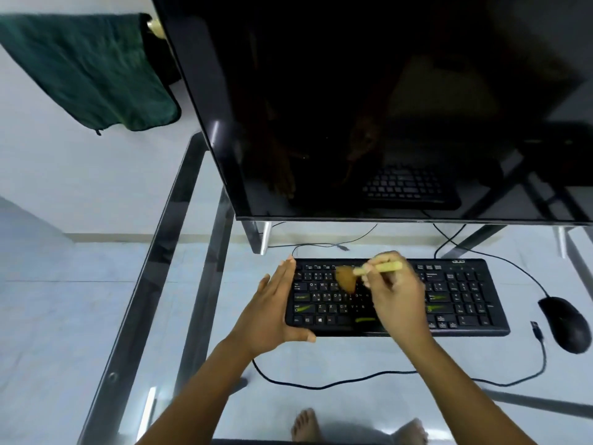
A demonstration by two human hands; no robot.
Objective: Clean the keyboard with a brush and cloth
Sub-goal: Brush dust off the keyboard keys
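A black keyboard lies on the glass desk in front of the monitor. My right hand hovers over its middle and grips a brush by a pale yellow handle. The brush's brown bristles rest on the upper left keys. My left hand holds the keyboard's left end, fingers straight along the edge and thumb under the front corner. A dark green cloth hangs at the far left, away from the desk.
A large black monitor stands on silver feet just behind the keyboard. A black mouse sits to the right, and cables loop over the glass desk in front. Bare feet show below through the glass.
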